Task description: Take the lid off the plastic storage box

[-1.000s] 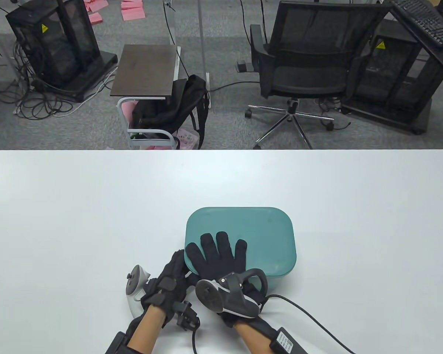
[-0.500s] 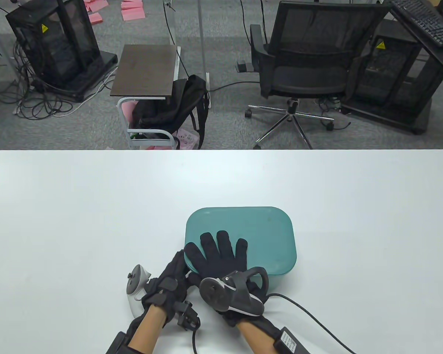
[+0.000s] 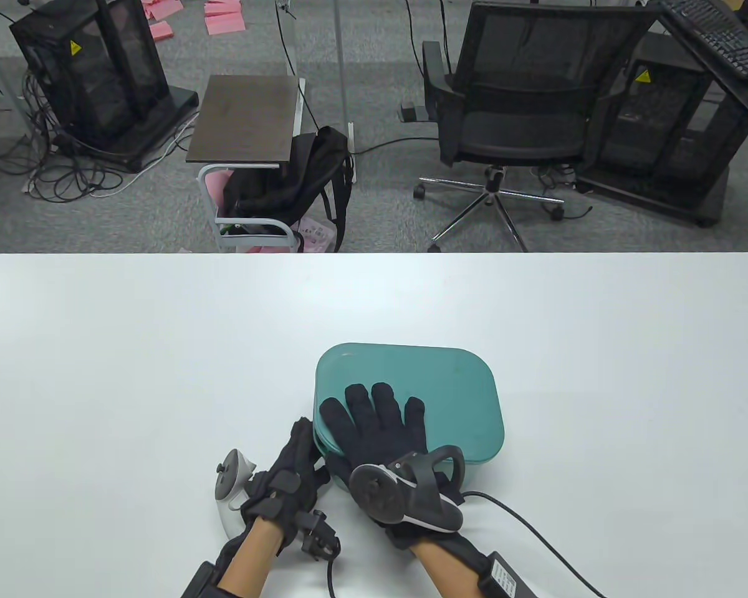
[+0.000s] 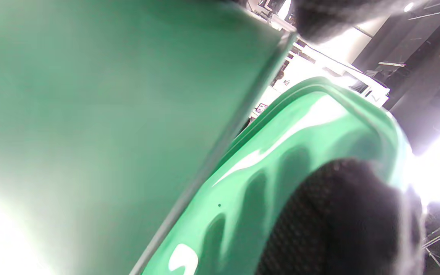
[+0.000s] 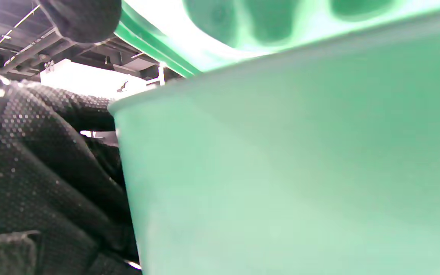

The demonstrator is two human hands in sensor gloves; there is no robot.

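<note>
A teal plastic storage box (image 3: 477,476) stands near the table's front middle with its teal lid (image 3: 449,392) on top. My right hand (image 3: 374,430) lies flat on the lid's near-left part, fingers spread. In the right wrist view its thumb (image 5: 82,15) sits at the lid's edge (image 5: 155,46) above the box wall (image 5: 281,152). My left hand (image 3: 296,461) holds the box's near-left corner. The left wrist view shows the box wall (image 4: 90,114) and the lid's underside (image 4: 281,160) raised off the rim, with a gap between them.
The white table (image 3: 131,374) stretches wide on both sides of the box. A black cable (image 3: 536,536) runs from my right wrist across the near right. Beyond the far edge are an office chair (image 3: 523,118) and a small side table (image 3: 249,118).
My right hand has shifted a little right and towards the far side on the lid. The lid's left end has come up and moved slightly right. My left hand has barely moved.
</note>
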